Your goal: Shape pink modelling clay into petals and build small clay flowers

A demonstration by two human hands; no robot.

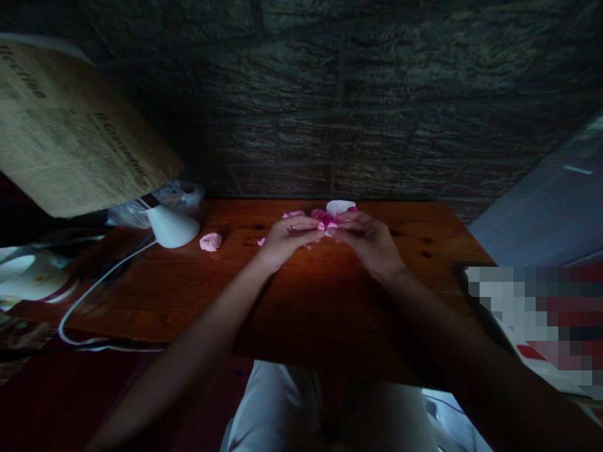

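Far to the left of the person's left hand [288, 236], a newsprint lampshade [89, 125] rises above a white lamp base [173, 227], with a crumpled clear bag [186, 196] behind it. Closer to that hand, also on its left, a pink lump [210, 242] sits on the wooden table [164, 295], and a small pink scrap [261, 242] lies just beside the hand.

The left hand has its thumb and fingers brought together at the tips, pinching a pale pink piece [321, 226] directly in front of the right hand [370, 238]. The piece looks light, soft and pliable, likely to dent or crease under a hard squeeze, so a gentle fingertip hold at its edges seems best. The right hand mirrors the left, thumb and forefinger closed on pink material at their tips; whether this is the same piece or a second one cannot be told.

Just beyond the fingertips lie a darker pink clump [319, 216] and a white piece [340, 208]. The fingers cover part of this group, so its outlines and count are hard to make out, and dim light and blur leave the material uncertain. Well to the right of the right hand, a pixelated patch [560, 314] conceals whatever is there.
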